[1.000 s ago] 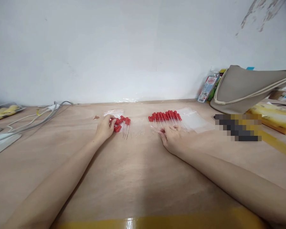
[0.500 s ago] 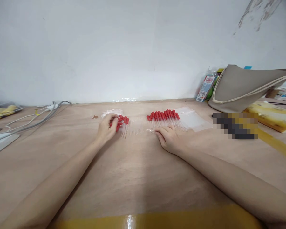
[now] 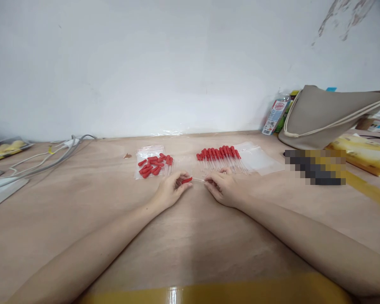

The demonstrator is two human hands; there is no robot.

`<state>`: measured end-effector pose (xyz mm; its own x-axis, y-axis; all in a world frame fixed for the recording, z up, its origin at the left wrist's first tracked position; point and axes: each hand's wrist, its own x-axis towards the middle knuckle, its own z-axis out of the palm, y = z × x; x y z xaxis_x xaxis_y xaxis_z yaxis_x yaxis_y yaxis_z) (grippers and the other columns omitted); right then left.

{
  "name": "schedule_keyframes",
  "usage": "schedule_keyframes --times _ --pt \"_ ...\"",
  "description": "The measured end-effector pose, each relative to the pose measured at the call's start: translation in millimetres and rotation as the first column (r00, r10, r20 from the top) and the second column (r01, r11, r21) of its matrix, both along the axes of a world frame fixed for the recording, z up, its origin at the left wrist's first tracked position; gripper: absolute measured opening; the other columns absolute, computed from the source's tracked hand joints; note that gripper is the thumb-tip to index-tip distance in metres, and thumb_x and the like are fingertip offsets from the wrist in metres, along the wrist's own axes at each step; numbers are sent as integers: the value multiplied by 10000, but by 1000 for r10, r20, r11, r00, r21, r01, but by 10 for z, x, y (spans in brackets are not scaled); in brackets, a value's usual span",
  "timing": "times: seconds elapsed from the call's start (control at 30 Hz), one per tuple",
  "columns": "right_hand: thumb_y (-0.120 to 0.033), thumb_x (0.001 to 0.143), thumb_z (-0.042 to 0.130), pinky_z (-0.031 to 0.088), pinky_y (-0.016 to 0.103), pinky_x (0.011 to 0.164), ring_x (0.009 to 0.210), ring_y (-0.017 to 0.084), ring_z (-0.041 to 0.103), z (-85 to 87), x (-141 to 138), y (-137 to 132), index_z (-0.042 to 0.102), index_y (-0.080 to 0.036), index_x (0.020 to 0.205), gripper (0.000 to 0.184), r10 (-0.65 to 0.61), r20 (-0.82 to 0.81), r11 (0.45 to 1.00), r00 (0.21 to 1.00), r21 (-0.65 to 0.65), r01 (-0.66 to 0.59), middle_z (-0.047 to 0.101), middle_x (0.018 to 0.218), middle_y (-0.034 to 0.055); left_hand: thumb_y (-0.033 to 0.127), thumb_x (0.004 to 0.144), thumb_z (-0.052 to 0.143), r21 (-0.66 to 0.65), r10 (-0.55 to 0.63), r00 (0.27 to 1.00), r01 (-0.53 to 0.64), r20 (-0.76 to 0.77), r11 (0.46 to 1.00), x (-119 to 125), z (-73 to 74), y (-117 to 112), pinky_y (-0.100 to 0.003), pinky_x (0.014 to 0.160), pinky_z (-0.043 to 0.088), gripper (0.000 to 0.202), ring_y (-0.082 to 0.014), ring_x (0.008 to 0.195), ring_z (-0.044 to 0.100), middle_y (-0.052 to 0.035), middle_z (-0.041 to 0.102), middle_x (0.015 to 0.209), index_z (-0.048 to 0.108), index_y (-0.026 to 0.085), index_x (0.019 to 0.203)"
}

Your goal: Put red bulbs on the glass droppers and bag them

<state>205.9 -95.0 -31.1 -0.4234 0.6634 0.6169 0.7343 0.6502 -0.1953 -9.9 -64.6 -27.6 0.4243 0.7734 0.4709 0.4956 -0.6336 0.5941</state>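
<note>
My left hand [image 3: 170, 191] pinches a small red rubber bulb [image 3: 186, 180] at its fingertips. My right hand [image 3: 223, 188] pinches a thin clear glass tube [image 3: 199, 180] whose end meets the bulb. Both hands rest on the wooden table [image 3: 183, 236] near its middle. Behind my left hand lies a pile of loose red bulbs [image 3: 151, 164] on a clear plastic bag. Behind my right hand lies a row of droppers with red bulbs fitted [image 3: 218, 154]. A few bare glass tubes [image 3: 180, 166] lie between the two groups.
An empty clear plastic bag [image 3: 256, 158] lies right of the droppers. A beige bag [image 3: 329, 116] with a cord, a bottle [image 3: 274, 116] and a yellow packet [image 3: 367, 154] stand at the right. Grey cables [image 3: 50, 158] and a white strip lie at the left. The wall runs behind.
My left hand left the bulb pile and moved right to the middle with one red bulb. My right hand shifted slightly, bringing a glass tube to meet the bulb.
</note>
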Motion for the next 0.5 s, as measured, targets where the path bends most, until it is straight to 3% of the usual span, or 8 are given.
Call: schedule_keyframes --times 0.23,0.5 --pt "-239 888 397 291 313 789 670 120 532 35 16 -8 565 -183 832 186 51 60 998 997 -33 -49 622 722 3 315 802 565 54 -25 999 27 -27 998 11 46 -39 -257 678 484 165 -144 733 619 -15 685 836 638 195 888" --pt "-226 874 457 303 286 729 686 108 526 79 59 40 615 -185 816 173 128 40 988 991 -97 -123 623 743 -1 284 835 520 14 -181 982 182 -49 983 -17 64 -55 -242 703 470 164 -136 753 618 -19 681 825 649 190 872"
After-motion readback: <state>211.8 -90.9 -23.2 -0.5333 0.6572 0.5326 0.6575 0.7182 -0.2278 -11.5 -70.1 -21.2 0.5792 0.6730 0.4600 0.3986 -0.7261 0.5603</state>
